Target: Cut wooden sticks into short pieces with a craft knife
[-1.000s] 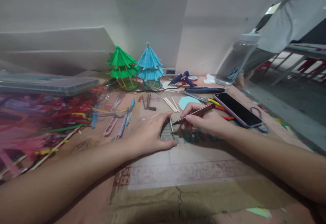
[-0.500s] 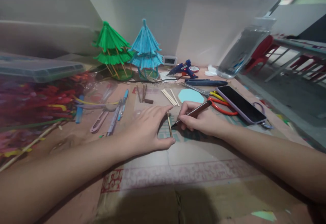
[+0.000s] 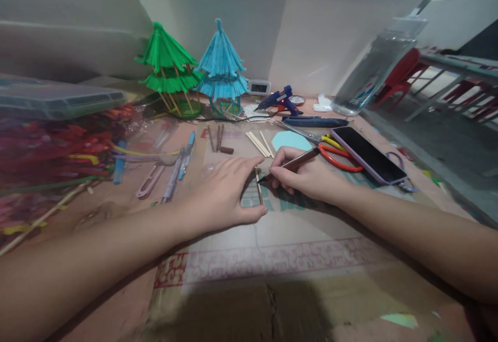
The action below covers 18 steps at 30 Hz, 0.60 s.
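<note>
My left hand (image 3: 229,191) holds a short wooden stick (image 3: 259,189) upright between thumb and fingertips; part of the stick is coloured brown. In my right hand (image 3: 291,172) is a brown marker (image 3: 301,159), its dark tip against or very near the stick's side. Several plain sticks (image 3: 258,145) lie beyond my hands, beside a light blue paper octagon (image 3: 291,141). Left of them are brown sticks (image 3: 219,137) and a brown marker cap (image 3: 226,150).
Green (image 3: 167,72) and blue (image 3: 221,69) pagoda-like models stand behind. A glue gun (image 3: 278,99), scissors (image 3: 338,160) and phone (image 3: 369,155) lie at back right. Pens (image 3: 187,156), a pink cutter (image 3: 150,181) and red craft pieces (image 3: 58,150) are left.
The marker tip has moved up along the stick, away from its lower part, with my right hand. My left hand keeps its hold. The view has shifted slightly.
</note>
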Each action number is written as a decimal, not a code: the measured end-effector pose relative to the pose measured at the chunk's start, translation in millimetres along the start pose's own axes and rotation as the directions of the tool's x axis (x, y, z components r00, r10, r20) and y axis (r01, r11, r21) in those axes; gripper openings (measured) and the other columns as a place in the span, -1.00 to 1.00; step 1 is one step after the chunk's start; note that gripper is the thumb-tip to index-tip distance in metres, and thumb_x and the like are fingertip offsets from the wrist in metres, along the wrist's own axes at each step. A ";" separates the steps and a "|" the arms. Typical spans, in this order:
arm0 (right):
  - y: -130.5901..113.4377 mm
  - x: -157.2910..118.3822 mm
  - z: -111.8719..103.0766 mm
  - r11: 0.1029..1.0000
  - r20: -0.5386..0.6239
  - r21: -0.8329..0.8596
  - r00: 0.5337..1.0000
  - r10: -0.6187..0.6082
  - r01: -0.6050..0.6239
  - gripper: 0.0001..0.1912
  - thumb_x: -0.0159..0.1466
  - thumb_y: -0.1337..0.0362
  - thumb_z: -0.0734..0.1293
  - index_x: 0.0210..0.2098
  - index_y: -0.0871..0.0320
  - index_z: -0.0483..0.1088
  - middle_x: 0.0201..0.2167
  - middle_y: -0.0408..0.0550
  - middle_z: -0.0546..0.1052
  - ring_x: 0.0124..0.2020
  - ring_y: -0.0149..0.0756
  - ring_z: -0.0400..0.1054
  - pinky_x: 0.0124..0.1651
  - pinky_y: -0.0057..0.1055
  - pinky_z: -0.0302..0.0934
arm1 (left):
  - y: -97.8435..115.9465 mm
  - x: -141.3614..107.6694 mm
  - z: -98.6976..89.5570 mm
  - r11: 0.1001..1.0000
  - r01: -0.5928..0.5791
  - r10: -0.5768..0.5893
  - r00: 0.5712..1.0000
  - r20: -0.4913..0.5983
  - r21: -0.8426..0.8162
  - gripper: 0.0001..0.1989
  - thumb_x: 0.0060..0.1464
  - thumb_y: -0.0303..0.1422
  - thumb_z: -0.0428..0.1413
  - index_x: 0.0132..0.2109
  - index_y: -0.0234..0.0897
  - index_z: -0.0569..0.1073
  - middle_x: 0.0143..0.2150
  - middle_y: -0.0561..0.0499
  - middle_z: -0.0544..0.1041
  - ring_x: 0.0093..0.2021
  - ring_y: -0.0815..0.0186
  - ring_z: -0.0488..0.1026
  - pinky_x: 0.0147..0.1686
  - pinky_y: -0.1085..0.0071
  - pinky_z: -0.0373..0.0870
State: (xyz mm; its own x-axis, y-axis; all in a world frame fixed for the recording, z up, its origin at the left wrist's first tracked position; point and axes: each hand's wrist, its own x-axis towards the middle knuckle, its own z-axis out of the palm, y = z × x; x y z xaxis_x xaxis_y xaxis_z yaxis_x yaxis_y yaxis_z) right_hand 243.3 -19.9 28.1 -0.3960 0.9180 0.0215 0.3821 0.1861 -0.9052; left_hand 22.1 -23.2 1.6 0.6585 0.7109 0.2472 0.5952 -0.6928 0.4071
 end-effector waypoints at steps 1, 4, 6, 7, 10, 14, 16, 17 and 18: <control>-0.1 0.2 0.3 1.000 -0.011 -0.003 1.000 0.004 -0.004 -0.80 0.29 0.22 0.37 -0.37 0.13 0.28 -0.55 -0.17 0.53 -0.67 -0.51 0.25 -0.61 -0.52 0.13 | -0.1 0.0 0.2 1.000 0.000 0.000 1.000 0.000 -0.001 -0.19 0.06 -0.12 0.27 0.36 -0.24 0.16 0.29 -0.20 0.38 0.28 -0.05 0.32 0.26 0.02 0.28; -0.1 0.2 1.1 1.000 -0.027 -0.003 1.000 0.003 -0.003 -0.80 0.30 0.22 0.37 -0.36 0.13 0.27 -0.55 -0.18 0.53 -0.67 -0.50 0.25 -0.61 -0.52 0.14 | -0.4 0.2 0.1 1.000 0.007 -0.007 1.000 0.006 -0.007 -0.19 0.05 -0.11 0.27 0.36 -0.22 0.16 0.30 -0.20 0.37 0.29 -0.07 0.31 0.26 -0.01 0.27; 0.2 0.0 1.3 1.000 -0.027 0.004 1.000 0.001 -0.001 -0.80 0.29 0.21 0.37 -0.36 0.13 0.28 -0.55 -0.18 0.53 -0.67 -0.50 0.25 -0.61 -0.52 0.15 | -0.6 0.2 -0.2 1.000 0.009 -0.009 1.000 0.008 -0.005 -0.20 0.06 -0.11 0.27 0.36 -0.22 0.16 0.30 -0.21 0.36 0.29 -0.07 0.31 0.26 -0.01 0.27; 0.3 -0.2 1.1 1.000 -0.022 0.007 1.000 0.001 -0.001 -0.80 0.29 0.21 0.38 -0.36 0.13 0.28 -0.55 -0.17 0.53 -0.66 -0.50 0.25 -0.61 -0.52 0.14 | -0.7 0.1 -0.4 1.000 0.007 -0.007 1.000 0.009 -0.002 -0.20 0.06 -0.11 0.26 0.36 -0.23 0.16 0.30 -0.21 0.36 0.30 -0.07 0.31 0.27 -0.01 0.26; 0.3 -1.1 -0.2 1.000 0.014 0.015 1.000 -0.001 0.001 -0.80 0.27 0.23 0.39 -0.38 0.13 0.29 -0.55 -0.16 0.53 -0.65 -0.50 0.26 -0.60 -0.52 0.15 | -0.7 0.0 -0.5 1.000 0.007 -0.007 1.000 0.011 0.006 -0.20 0.07 -0.11 0.26 0.36 -0.23 0.16 0.30 -0.20 0.36 0.30 -0.07 0.30 0.27 -0.01 0.26; -0.5 -2.6 -2.2 0.999 0.092 0.033 0.996 -0.012 0.009 -0.82 0.24 0.27 0.40 -0.40 0.14 0.31 -0.57 -0.17 0.53 -0.63 -0.49 0.29 -0.57 -0.54 0.15 | -0.3 0.3 -0.2 1.000 0.016 -0.017 1.000 0.018 0.006 -0.20 0.07 -0.12 0.26 0.36 -0.22 0.16 0.30 -0.21 0.37 0.29 -0.09 0.30 0.26 -0.04 0.26; -0.6 -2.6 -2.2 0.999 0.094 0.034 0.996 -0.010 0.007 -0.82 0.24 0.27 0.40 -0.40 0.14 0.31 -0.57 -0.17 0.53 -0.63 -0.49 0.29 -0.58 -0.54 0.14 | -0.4 0.5 0.1 1.000 0.015 -0.015 1.000 0.018 0.002 -0.21 0.06 -0.12 0.26 0.35 -0.23 0.17 0.29 -0.21 0.37 0.29 -0.09 0.31 0.26 -0.04 0.27; -0.4 -2.3 -1.8 1.000 0.078 0.031 0.997 -0.008 0.006 -0.82 0.25 0.26 0.40 -0.40 0.14 0.31 -0.57 -0.17 0.53 -0.64 -0.50 0.28 -0.59 -0.53 0.14 | -0.6 0.4 0.2 1.000 0.011 -0.011 1.000 0.015 0.001 -0.21 0.06 -0.11 0.27 0.35 -0.23 0.17 0.29 -0.21 0.37 0.29 -0.08 0.31 0.26 -0.03 0.27; -0.2 -1.9 -1.4 1.000 0.055 0.026 0.998 -0.007 0.005 -0.82 0.26 0.25 0.39 -0.39 0.13 0.30 -0.56 -0.17 0.53 -0.65 -0.50 0.27 -0.59 -0.53 0.14 | -0.9 0.4 0.3 1.000 0.005 -0.005 1.000 0.011 0.000 -0.21 0.06 -0.11 0.27 0.35 -0.24 0.18 0.29 -0.21 0.37 0.29 -0.08 0.31 0.26 -0.02 0.27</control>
State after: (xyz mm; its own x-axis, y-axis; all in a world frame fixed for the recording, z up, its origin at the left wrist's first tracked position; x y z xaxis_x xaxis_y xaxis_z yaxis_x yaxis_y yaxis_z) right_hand 245.2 -21.3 28.8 -0.4442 0.8959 0.0040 0.3579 0.1815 -0.9159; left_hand 21.9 -22.4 1.1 0.6602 0.7131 0.2357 0.5987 -0.6892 0.4081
